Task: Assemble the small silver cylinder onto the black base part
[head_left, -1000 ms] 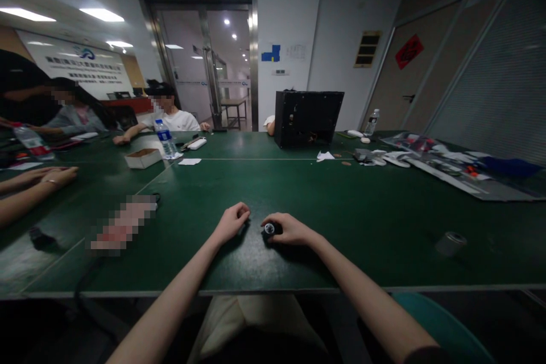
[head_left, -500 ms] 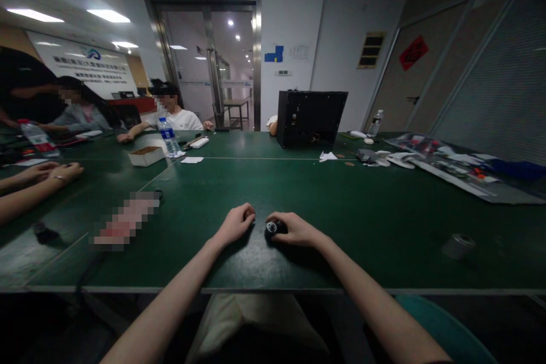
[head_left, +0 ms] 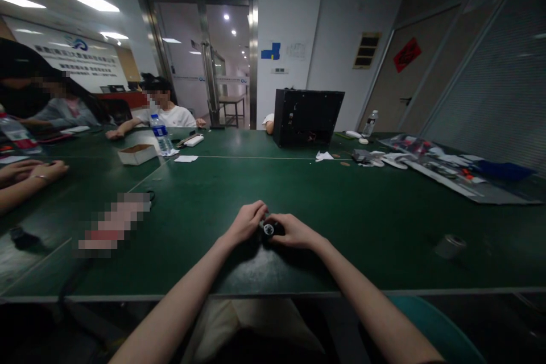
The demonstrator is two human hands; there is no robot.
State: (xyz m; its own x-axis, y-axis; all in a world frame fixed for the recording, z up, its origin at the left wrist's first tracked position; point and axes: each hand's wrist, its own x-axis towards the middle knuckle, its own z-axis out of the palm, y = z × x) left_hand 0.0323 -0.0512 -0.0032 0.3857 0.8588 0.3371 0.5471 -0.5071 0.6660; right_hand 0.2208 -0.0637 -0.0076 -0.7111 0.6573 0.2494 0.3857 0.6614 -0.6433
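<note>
Near the front of the green table [head_left: 213, 182], my right hand [head_left: 296, 230] grips a small black round part [head_left: 268, 231] with a pale ringed end facing me. Its exact kind is unclear. Close on its left is my left hand [head_left: 247, 222], with fingers curled together beside the part's upper side. Whether those fingertips touch the part or pinch something small cannot be made out. A grey metal cylinder [head_left: 450, 246] stands apart to the right.
A blurred-out pinkish item [head_left: 115, 224] with a dark cord lies left. Farther back are an open box [head_left: 137, 154], a water bottle [head_left: 161, 135] and a black case [head_left: 307, 118]. Scattered parts on a sheet [head_left: 460, 173] lie right. A co-worker's hands [head_left: 38, 173] rest at left.
My left hand has moved right, closing the gap to the black part in my right hand. The view has shifted slightly, and my right hand still grips the part.
</note>
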